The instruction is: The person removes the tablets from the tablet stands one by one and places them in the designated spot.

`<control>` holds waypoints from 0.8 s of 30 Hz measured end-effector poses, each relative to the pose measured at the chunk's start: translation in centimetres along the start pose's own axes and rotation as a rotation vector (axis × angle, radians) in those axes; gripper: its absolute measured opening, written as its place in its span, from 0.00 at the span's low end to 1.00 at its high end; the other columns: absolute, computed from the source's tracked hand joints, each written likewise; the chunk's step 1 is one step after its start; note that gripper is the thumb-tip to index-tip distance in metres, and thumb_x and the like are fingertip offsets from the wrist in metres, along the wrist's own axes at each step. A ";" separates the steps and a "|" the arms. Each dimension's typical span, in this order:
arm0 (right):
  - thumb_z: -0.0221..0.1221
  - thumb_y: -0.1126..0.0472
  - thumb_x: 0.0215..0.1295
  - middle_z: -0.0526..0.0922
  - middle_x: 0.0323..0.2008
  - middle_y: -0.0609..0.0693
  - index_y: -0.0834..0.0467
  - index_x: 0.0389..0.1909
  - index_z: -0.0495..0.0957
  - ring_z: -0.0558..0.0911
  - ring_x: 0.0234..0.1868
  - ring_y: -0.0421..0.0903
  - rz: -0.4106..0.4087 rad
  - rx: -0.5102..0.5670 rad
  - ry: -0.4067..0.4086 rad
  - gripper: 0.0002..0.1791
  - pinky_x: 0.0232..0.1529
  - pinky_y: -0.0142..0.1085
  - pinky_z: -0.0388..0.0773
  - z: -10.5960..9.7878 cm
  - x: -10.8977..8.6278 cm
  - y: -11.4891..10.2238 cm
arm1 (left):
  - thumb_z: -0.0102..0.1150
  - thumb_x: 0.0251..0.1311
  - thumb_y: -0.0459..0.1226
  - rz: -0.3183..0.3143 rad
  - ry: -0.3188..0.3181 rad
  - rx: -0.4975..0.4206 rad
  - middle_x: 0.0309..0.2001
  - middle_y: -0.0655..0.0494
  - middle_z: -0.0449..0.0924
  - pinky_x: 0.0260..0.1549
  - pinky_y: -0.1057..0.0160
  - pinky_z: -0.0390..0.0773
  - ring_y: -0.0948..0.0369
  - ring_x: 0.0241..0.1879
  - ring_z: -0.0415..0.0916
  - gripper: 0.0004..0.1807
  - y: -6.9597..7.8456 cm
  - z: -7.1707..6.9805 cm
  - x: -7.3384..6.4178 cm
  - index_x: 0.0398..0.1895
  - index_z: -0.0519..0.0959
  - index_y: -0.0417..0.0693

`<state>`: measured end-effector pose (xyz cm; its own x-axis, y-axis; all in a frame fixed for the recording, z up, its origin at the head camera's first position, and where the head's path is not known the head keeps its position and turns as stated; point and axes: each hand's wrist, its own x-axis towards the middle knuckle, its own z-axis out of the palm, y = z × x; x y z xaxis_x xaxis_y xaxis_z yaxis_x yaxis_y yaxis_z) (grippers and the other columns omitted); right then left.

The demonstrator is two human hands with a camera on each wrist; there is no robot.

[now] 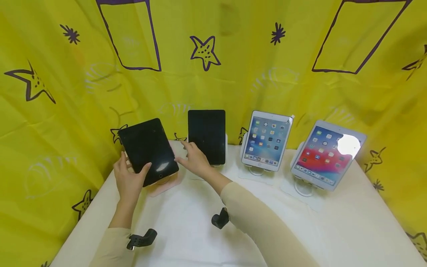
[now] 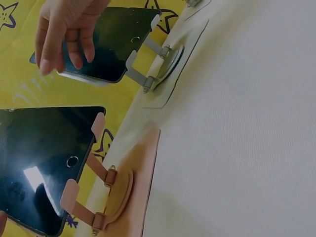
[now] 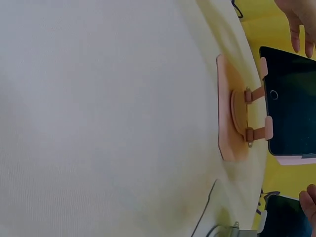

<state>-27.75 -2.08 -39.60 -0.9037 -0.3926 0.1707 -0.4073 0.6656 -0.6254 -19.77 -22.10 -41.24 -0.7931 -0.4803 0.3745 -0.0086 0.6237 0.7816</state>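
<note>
A black tablet [image 1: 146, 148] with a dark screen leans on a pink stand [image 2: 133, 182] at the left. My left hand [image 1: 129, 180] is at its lower left edge, thumb overlapping the screen in the head view and fingers beside the edge. Opposite, my right hand [image 1: 197, 159] hovers between this tablet and a second black tablet [image 1: 207, 133], with fingers spread and thumb near the first one's right edge. In the left wrist view, the right hand [image 2: 71, 32] overlaps the second tablet [image 2: 116, 42], which sits in a grey stand [image 2: 173, 64].
Two white tablets with lit home screens stand further right, one upright [image 1: 267, 141] and one tilted [image 1: 328, 155], each on a pale stand. A white-covered table [image 1: 207, 230] holds them all. Behind hangs a yellow curtain [image 1: 233, 85] with star drawings.
</note>
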 end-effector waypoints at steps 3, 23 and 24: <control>0.63 0.55 0.60 0.73 0.53 0.53 0.55 0.68 0.62 0.78 0.42 0.44 0.021 0.086 -0.013 0.36 0.37 0.29 0.76 0.8 0.2 -0.1 | 0.68 0.53 0.42 -0.039 0.009 -0.005 0.58 0.37 0.61 0.46 0.50 0.72 0.44 0.49 0.67 0.47 -0.2 0.0 -0.1 0.72 0.54 0.41; 0.67 0.69 0.53 0.69 0.52 0.56 0.60 0.65 0.62 0.71 0.51 0.48 0.123 0.318 -0.078 0.38 0.55 0.34 0.72 2.8 1.9 -2.5 | 0.67 0.51 0.32 -0.112 0.018 -0.002 0.52 0.39 0.61 0.34 0.52 0.66 0.45 0.48 0.69 0.39 -0.7 0.7 -0.2 0.67 0.61 0.41; 0.68 0.69 0.52 0.69 0.51 0.55 0.60 0.63 0.63 0.71 0.50 0.48 0.144 0.359 -0.068 0.37 0.55 0.35 0.72 3.0 2.0 -2.5 | 0.66 0.51 0.32 -0.118 0.022 -0.009 0.52 0.39 0.61 0.34 0.52 0.65 0.45 0.48 0.68 0.39 -0.6 0.8 -0.2 0.67 0.60 0.41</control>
<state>-28.13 -6.42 -39.99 -0.9327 -0.3603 0.0186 -0.1941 0.4575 -0.8677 -20.12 -21.93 -42.18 -0.7733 -0.5635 0.2908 -0.0953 0.5567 0.8252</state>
